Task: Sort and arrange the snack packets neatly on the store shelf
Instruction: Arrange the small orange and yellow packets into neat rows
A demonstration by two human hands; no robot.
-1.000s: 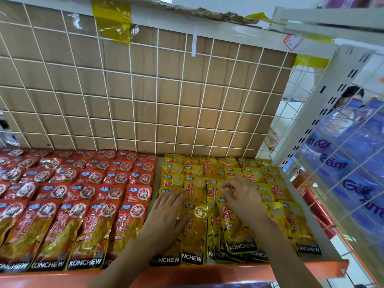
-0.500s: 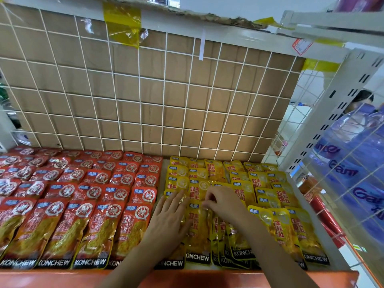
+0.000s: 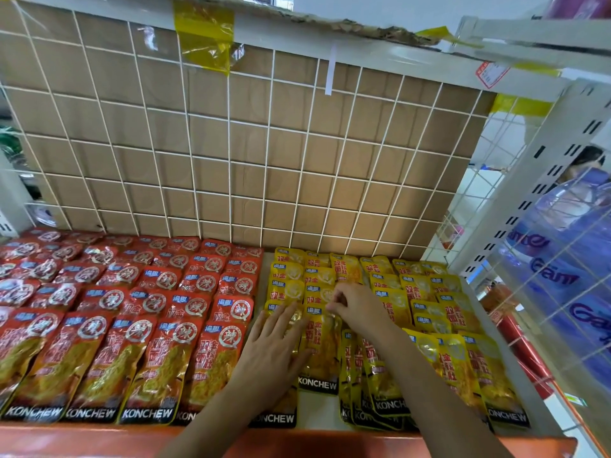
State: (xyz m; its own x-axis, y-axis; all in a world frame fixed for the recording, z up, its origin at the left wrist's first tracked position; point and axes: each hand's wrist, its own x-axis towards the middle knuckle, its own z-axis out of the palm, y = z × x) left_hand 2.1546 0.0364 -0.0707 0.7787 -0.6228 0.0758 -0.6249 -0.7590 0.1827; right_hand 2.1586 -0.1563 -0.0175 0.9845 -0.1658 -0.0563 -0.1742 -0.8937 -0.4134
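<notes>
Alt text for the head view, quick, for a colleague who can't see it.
Two hands tidy yellow snack packets on the right of a store shelf: the left hand lies flat on one front packet, the right hand pinches the top of the neighbouring packet. Red packets fill the left side in rows.

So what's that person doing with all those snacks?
A person is tidying a shop shelf. The left hand lies flat on one yellow packet, and the right hand pinches the top of the next packet. Red packets sit in neat rows beside them; other yellow ones overlap messily.
</notes>
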